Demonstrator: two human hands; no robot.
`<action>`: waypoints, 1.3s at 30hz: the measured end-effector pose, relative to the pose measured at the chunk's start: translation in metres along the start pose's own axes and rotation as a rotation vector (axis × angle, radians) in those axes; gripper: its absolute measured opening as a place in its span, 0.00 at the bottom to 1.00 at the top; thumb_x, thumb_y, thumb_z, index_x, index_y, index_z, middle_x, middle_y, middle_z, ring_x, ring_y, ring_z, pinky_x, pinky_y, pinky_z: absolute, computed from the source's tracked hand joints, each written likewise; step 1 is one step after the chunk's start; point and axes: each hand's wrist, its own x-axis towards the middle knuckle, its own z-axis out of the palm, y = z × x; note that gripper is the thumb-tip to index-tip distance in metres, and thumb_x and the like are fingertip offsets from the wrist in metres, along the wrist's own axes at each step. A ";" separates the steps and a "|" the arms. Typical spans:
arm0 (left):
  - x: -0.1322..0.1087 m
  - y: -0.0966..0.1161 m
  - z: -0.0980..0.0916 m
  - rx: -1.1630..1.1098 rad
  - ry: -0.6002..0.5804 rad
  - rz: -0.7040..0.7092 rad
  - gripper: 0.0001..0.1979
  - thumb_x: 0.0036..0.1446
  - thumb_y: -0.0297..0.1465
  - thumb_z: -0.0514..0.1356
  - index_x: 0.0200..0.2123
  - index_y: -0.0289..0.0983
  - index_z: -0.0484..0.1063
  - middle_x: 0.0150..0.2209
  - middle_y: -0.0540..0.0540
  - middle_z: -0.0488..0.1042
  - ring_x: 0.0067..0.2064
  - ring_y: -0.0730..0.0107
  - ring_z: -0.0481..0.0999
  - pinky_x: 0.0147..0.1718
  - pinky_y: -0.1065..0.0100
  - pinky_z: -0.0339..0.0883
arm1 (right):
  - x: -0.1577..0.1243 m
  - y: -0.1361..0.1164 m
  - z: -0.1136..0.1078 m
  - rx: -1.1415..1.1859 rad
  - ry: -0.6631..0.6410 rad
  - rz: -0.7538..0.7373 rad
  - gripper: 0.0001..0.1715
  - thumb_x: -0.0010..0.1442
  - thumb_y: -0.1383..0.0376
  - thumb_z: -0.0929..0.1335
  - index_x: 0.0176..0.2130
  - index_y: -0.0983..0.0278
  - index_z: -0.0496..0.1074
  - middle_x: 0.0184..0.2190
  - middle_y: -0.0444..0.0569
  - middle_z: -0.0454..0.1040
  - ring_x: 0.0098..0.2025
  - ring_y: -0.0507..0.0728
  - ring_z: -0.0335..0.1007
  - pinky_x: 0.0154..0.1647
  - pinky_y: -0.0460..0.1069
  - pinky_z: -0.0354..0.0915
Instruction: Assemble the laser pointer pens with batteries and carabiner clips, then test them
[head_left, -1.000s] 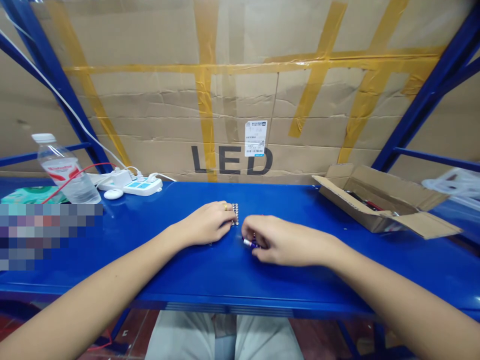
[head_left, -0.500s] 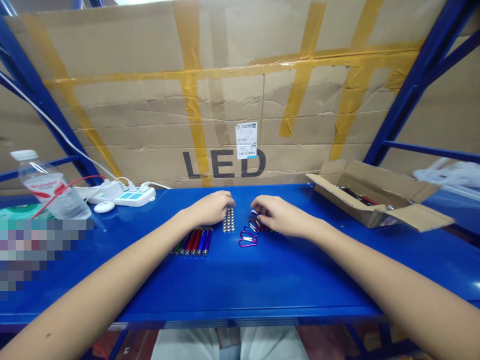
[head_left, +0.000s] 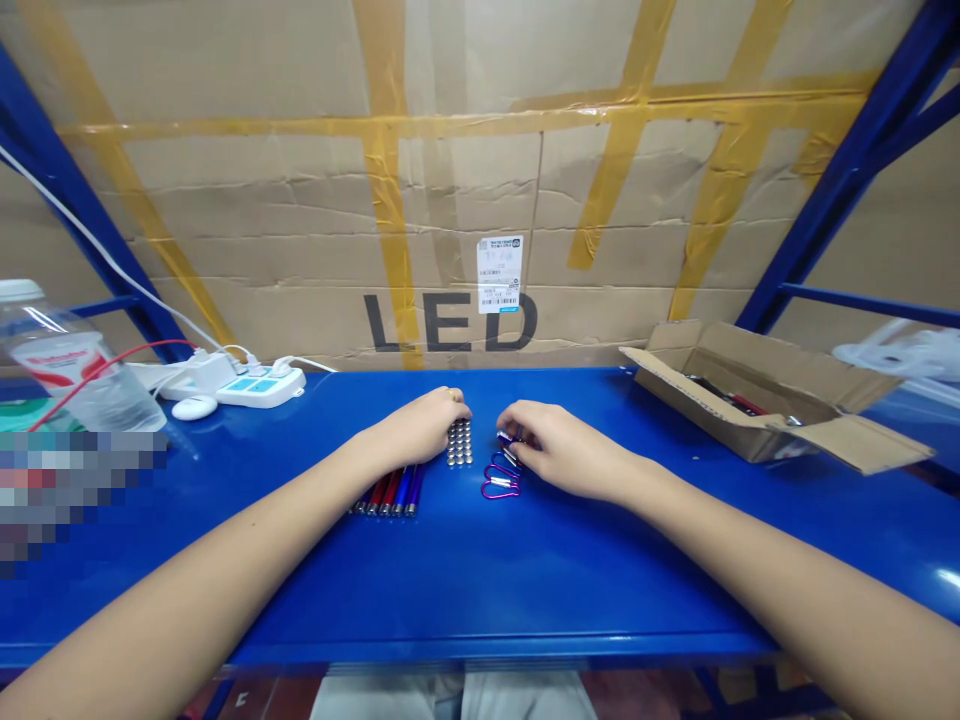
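My left hand (head_left: 421, 427) rests on the blue shelf top (head_left: 480, 570), fingers curled, its fingertips at a block of small silver button cells (head_left: 459, 443). Under its wrist lies a row of coloured tubes (head_left: 391, 493), red, blue and purple. My right hand (head_left: 564, 450) is curled over several small carabiner clips (head_left: 501, 479), pinching one small purple piece at its fingertips. A ring shows on a left finger.
An open cardboard box (head_left: 765, 395) with dark parts inside stands at the right. At the left are a water bottle (head_left: 64, 362), a white power strip (head_left: 251, 384) with cables, and a white oval object (head_left: 193, 406). A taped cardboard wall marked LED (head_left: 450, 322) closes the back.
Both hands moved away from me and apart, uncovering the tubes, cells and clips. Since half a second ago they have hardly shifted; the view has tilted slightly.
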 end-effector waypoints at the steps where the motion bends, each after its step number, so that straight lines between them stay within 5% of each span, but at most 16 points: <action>1: 0.000 0.002 -0.001 0.010 -0.005 -0.006 0.26 0.49 0.13 0.48 0.46 0.35 0.76 0.45 0.40 0.73 0.49 0.60 0.70 0.46 0.64 0.64 | 0.000 -0.001 0.000 0.002 0.002 -0.003 0.12 0.58 0.74 0.65 0.42 0.64 0.71 0.39 0.51 0.74 0.38 0.55 0.70 0.39 0.49 0.63; 13: -0.006 -0.014 -0.007 0.088 -0.034 -0.169 0.25 0.49 0.16 0.51 0.48 0.34 0.76 0.48 0.39 0.74 0.49 0.59 0.72 0.48 0.64 0.65 | -0.001 0.000 0.000 0.005 0.032 -0.032 0.09 0.59 0.72 0.65 0.42 0.64 0.70 0.41 0.51 0.74 0.38 0.55 0.70 0.41 0.50 0.64; 21: -0.009 0.001 -0.010 -0.009 0.053 -0.018 0.26 0.51 0.14 0.48 0.46 0.36 0.76 0.44 0.42 0.74 0.48 0.63 0.72 0.48 0.64 0.64 | -0.002 -0.002 -0.001 0.007 0.029 -0.053 0.11 0.59 0.73 0.65 0.42 0.64 0.70 0.41 0.51 0.74 0.39 0.55 0.70 0.41 0.50 0.64; 39: -0.004 0.011 -0.003 0.041 -0.037 -0.066 0.26 0.50 0.15 0.49 0.47 0.35 0.77 0.48 0.41 0.74 0.51 0.61 0.71 0.49 0.65 0.64 | -0.004 -0.007 -0.004 -0.040 0.004 -0.049 0.11 0.60 0.73 0.64 0.42 0.64 0.70 0.40 0.51 0.74 0.38 0.55 0.69 0.38 0.49 0.63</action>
